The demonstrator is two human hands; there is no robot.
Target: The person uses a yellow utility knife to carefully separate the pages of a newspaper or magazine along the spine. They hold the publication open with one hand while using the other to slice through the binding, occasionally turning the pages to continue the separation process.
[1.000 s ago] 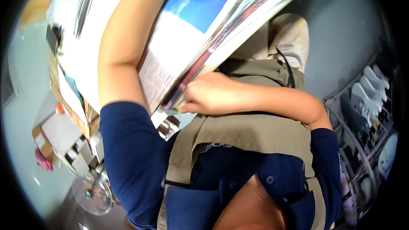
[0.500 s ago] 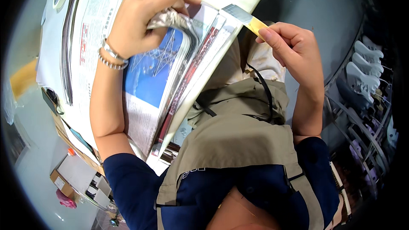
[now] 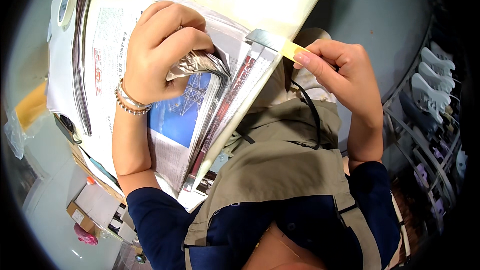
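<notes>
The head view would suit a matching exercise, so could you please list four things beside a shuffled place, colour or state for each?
1. Left hand
2. Right hand
3. White ring
4. Apron

A. Khaki
B. Lying on a stack of papers
C. Closed on crumpled paper
D. Holding a yellow-handled blade

Pairs: 1-C, 2-D, 3-B, 4-A.

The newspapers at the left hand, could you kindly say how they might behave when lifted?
The newspapers would probably sag, since they curl and crumple by the left hand. They may slide apart, as their layered edges look loose.
</notes>
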